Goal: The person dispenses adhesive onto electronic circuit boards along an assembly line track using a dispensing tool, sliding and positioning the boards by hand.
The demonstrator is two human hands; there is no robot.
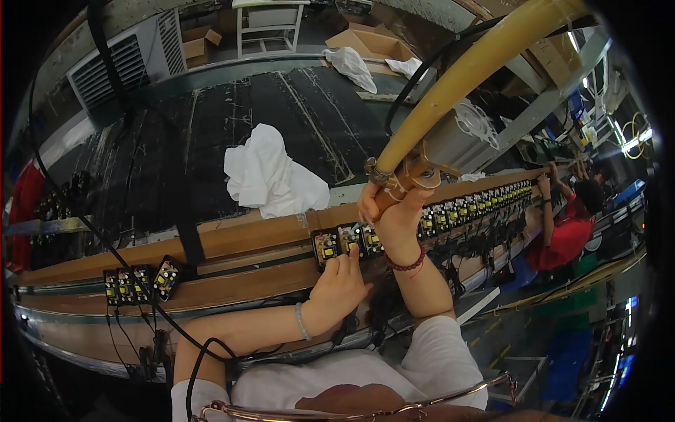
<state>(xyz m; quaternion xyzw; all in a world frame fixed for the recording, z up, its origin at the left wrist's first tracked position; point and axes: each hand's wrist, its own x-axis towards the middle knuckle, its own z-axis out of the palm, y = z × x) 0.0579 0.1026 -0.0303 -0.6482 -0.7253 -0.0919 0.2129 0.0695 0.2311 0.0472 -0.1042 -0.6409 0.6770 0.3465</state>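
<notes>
My left hand [339,290] rests at the row of small circuit boards, its index finger stretched out onto a board [349,239] with yellow parts. Another board [326,247] lies just left of that finger. My right hand [397,218] is wrapped round the lower end of a yellow tube [457,81], at a metal fitting [416,174] above the boards. The long row of boards [464,209] runs on to the right behind my right wrist, with black cables hanging from it.
Several boards [121,285] sit at the left on the brown rail [239,288]. A white cloth [271,172] lies on the black belt [211,141]. Black cables cross the left side. A person in a red top [571,235] works at the far right. Cardboard boxes [369,43] stand behind.
</notes>
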